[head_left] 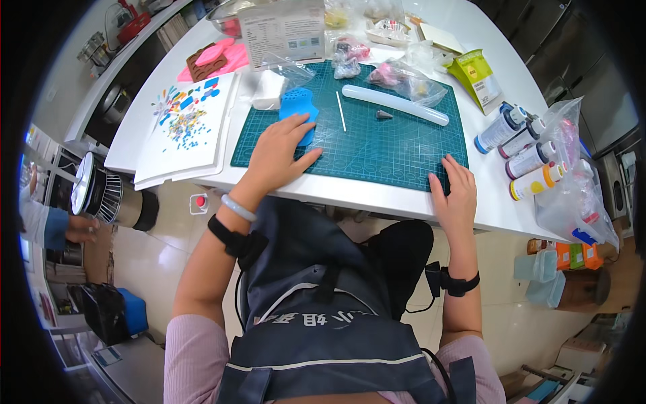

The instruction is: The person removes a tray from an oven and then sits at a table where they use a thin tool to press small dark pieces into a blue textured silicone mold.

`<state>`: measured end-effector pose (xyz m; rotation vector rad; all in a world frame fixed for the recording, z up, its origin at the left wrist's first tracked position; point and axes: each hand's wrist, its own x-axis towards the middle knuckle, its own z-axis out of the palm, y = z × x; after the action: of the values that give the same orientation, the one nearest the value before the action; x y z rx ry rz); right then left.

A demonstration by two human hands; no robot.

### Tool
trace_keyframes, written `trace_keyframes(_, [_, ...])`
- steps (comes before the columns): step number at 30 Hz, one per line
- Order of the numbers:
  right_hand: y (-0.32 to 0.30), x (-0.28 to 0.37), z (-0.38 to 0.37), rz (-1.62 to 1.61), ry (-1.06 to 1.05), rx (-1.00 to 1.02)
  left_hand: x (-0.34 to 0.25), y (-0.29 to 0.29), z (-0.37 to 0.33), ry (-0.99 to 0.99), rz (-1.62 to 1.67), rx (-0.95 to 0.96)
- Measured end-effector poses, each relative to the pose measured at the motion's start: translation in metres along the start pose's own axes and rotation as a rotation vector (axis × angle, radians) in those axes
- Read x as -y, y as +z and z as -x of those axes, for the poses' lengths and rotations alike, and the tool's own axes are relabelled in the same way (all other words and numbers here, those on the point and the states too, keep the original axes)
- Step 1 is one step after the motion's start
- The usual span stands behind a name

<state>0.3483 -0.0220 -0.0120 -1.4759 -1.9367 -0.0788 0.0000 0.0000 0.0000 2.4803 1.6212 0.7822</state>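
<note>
My left hand (280, 152) lies on the green cutting mat (390, 151), thumb spread away. Its fingertips rest on a flat blue silicone mold (298, 101) with small holes at its far end; the fingers partly cover the near end. Near the mat's right front corner, my right hand (456, 195) rests with fingers apart and nothing in it. Beyond the hands lie a thin white stick (340, 111), a translucent rolling pin (396, 105) and a small grey piping nozzle (383, 115). A white block (268, 91) sits beside the mold.
At left, a white board (151, 158) holds scattered colourful bits. Pink and brown molds (207, 62) and a standing pouch (282, 34) are behind. Several colour bottles (531, 158), a green packet (476, 77) and plastic bags line the right. Another person's hand (82, 229) shows far left.
</note>
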Motion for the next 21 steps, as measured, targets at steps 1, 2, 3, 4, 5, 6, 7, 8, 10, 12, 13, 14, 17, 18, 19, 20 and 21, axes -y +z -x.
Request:
trace_keyframes(1, [0.001, 0.004, 0.002, 0.026, -0.033, -0.009, 0.000, 0.000, 0.001, 0.024, -0.015, -0.015])
trace_keyframes(2, [0.001, 0.008, 0.005, 0.054, -0.065, -0.017, -0.001, 0.000, 0.003, 0.049, -0.028, -0.029])
trace_keyframes(3, [-0.014, 0.005, 0.004, 0.075, -0.050, 0.010, -0.019, -0.001, 0.004, 0.039, -0.050, 0.016])
trace_keyframes(4, [-0.015, 0.008, -0.001, 0.078, -0.049, 0.029, -0.019, -0.006, 0.000, 0.037, -0.070, 0.027])
trace_keyframes(5, [-0.013, 0.008, -0.007, 0.081, -0.052, 0.053, -0.018, -0.006, -0.003, 0.030, -0.087, 0.036])
trace_keyframes(6, [-0.008, 0.007, -0.012, 0.072, -0.032, 0.065, -0.016, -0.004, -0.009, 0.006, -0.079, 0.076])
trace_keyframes(7, [-0.010, 0.009, -0.012, 0.080, -0.025, 0.077, -0.019, -0.007, -0.009, -0.020, -0.071, 0.123])
trace_keyframes(8, [-0.010, 0.010, -0.011, 0.092, -0.028, 0.092, -0.020, -0.007, -0.007, -0.037, -0.081, 0.161])
trace_keyframes(10, [-0.012, 0.014, -0.010, 0.127, -0.006, 0.166, -0.021, -0.008, -0.006, -0.022, -0.072, 0.262])
trace_keyframes(12, [-0.012, 0.016, -0.011, 0.103, 0.041, 0.226, -0.021, -0.017, -0.007, -0.021, -0.048, 0.376])
trace_keyframes(13, [-0.015, 0.018, -0.012, 0.096, 0.079, 0.255, -0.020, -0.021, -0.007, -0.029, -0.015, 0.433])
trace_keyframes(14, [-0.015, 0.020, -0.014, 0.087, 0.102, 0.262, -0.017, -0.021, -0.008, -0.025, 0.008, 0.445])
trace_keyframes(17, [-0.017, 0.020, -0.026, 0.085, 0.112, 0.318, -0.010, -0.033, -0.018, -0.043, 0.067, 0.537])
trace_keyframes(18, [-0.020, 0.021, -0.025, 0.099, 0.091, 0.341, -0.006, -0.029, -0.019, -0.032, 0.131, 0.521])
trace_keyframes(19, [-0.019, 0.024, -0.024, 0.096, 0.111, 0.361, -0.003, -0.030, -0.019, -0.026, 0.181, 0.505])
trace_keyframes(20, [-0.021, 0.023, -0.025, 0.113, 0.117, 0.342, -0.003, -0.028, -0.024, -0.020, 0.196, 0.500])
trace_keyframes(21, [-0.019, 0.020, -0.027, 0.123, 0.115, 0.318, -0.002, -0.024, -0.027, -0.015, 0.204, 0.517])
